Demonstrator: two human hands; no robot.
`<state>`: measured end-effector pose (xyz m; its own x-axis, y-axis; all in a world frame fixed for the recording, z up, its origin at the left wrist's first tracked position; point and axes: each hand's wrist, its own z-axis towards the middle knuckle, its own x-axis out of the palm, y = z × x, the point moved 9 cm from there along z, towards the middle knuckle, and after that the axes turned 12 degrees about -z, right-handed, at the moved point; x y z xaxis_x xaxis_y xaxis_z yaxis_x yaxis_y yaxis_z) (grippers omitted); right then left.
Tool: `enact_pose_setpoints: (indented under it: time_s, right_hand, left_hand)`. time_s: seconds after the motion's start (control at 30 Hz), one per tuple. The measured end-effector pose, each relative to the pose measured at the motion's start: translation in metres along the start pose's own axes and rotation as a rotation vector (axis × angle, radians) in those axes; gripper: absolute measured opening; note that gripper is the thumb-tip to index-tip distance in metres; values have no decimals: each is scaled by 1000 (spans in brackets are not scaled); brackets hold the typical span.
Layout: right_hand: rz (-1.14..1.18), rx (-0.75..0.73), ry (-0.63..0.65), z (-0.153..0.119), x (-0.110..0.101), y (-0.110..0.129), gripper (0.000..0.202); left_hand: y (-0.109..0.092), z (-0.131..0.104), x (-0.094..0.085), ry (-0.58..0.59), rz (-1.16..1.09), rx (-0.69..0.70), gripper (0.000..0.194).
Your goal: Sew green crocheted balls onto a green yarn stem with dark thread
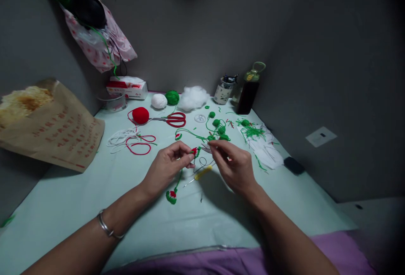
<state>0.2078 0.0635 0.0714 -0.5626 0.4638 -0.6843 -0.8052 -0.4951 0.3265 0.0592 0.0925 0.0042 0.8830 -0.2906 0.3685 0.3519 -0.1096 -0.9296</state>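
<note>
My left hand (171,161) pinches a small red-and-green crocheted piece (194,152) between thumb and fingertips, at the centre of the frame. My right hand (236,163) has thumb and finger closed on a slim metal tool (206,149), its end just beside the piece. If that tip slipped, I think it could jab my left fingers or snag the stitches. The dark thread (203,162) looped below might catch on the yellow-handled hook (203,173) if I pulled carelessly. Farther out, at upper right of centre, a patterned cup (220,93) holds dark items I can't identify, beside a bottle (248,95) whose dark lower part hides any contents. At left, a paper bag (66,133) holds something pale and browned; a clear tub (111,102) sits behind, contents unclear.
</note>
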Motion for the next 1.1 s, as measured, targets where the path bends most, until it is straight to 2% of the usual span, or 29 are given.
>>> enact_pose_setpoints:
  time_s: [0.07,0.13,0.27,0.57,0.77,0.9,1.1]
  right_hand:
    - [64,13,24,1,-1,0,15]
    - [96,-35,62,2,0,6,15]
    - [62,-106,90,2,2,12,15]
    - [5,-129,103,1,3,10,14]
    - [97,-114,140,1,6,12,15]
    - [97,-92,89,0,6,11,14]
    - [-80,-105,-49,-4,1,13,16]
  left_hand:
    - [-1,0,-1,-4,8,10,14]
    - [-2,0,-2,-13,22,25,14]
    - [-4,2,-5,-27,31,36,13]
    - [-3,3,-6,2,57,62,10]
    - [-1,2,-2,44,73,28,11]
    - [3,2,1,69,-9,-13,12]
    - [7,2,1,57,-33,-50,15]
